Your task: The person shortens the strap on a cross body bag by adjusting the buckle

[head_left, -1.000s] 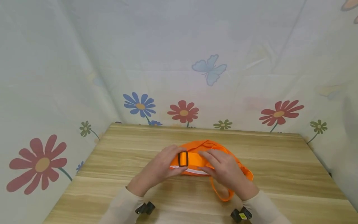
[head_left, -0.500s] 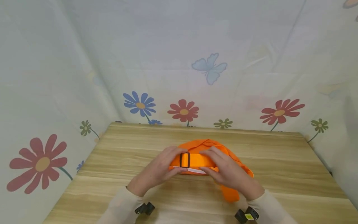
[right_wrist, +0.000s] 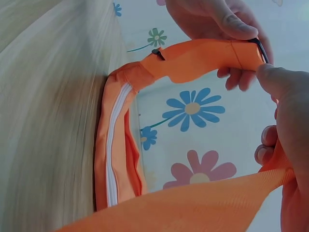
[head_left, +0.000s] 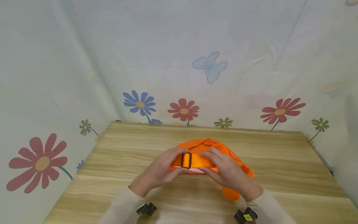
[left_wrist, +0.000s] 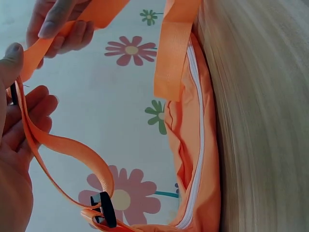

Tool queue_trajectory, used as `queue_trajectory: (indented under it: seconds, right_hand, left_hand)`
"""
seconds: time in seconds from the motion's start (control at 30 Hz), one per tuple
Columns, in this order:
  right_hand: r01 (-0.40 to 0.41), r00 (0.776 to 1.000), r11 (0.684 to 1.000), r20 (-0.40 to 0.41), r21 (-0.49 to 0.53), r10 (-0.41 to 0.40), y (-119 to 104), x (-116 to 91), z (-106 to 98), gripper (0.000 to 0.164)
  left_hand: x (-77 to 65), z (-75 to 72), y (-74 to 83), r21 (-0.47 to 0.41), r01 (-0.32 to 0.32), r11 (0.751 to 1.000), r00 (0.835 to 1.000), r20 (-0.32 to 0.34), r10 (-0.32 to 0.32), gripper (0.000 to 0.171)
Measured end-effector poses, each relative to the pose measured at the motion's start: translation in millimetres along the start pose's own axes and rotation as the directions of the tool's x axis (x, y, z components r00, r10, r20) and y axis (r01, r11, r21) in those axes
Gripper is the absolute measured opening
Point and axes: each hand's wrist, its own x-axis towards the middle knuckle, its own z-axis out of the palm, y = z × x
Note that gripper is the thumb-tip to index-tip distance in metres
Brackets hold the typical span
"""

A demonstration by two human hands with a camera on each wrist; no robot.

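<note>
An orange waist bag [head_left: 193, 144] with a white zip [right_wrist: 111, 159] stands on the table, seen in all views. Above its front, both hands hold its orange strap [head_left: 199, 161]. My left hand [head_left: 160, 167] pinches the strap at a black slider [head_left: 186, 160], fingers above and thumb below. To the right of the slider, my right hand [head_left: 227, 170] grips the strap between thumb and fingers. Part of the strap hangs below the right wrist. In the left wrist view, a black plastic buckle [left_wrist: 104, 210] sits lower on the strap, below the left hand.
The wood-grain table [head_left: 126, 140] spreads around the bag. Behind it and at both sides hangs a pale curtain [head_left: 156, 46] printed with flowers and a butterfly. Small black devices [head_left: 146, 209] are fixed at both wrists.
The slider has shifted slightly right with the left hand. My right hand has settled its grip around the strap, and the loop hanging beneath it has turned its broad side to view.
</note>
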Motion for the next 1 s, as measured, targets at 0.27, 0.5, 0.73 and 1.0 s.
queue_trajectory:
  seconds: [0.27,0.5,0.73,1.0]
  right_hand:
    - [-0.007,1.0,0.999,-0.018,0.036,0.008,-6,5,6,0.043]
    - [-0.052,0.997,0.998,0.046,-0.044,0.054,-4,2,7,0.053]
    - [0.022,0.999,0.969,0.035,-0.246,-0.014,10,-7,0,0.059]
    - [0.094,0.994,0.942,-0.025,-0.323,-0.108,12,-7,3,0.061]
  left_hand:
    - [4.4,2.3,2.8,-0.075,0.001,0.997,1.0,-0.021,-0.002,0.06]
    - [3.9,3.3,6.0,-0.131,0.07,0.989,0.998,0.001,-0.07,0.05]
    - [-2.1,-6.5,6.2,-0.133,0.155,0.979,0.986,-0.034,-0.161,0.048]
    - [-0.4,-6.7,4.2,-0.125,0.057,0.991,0.997,-0.039,-0.062,0.05]
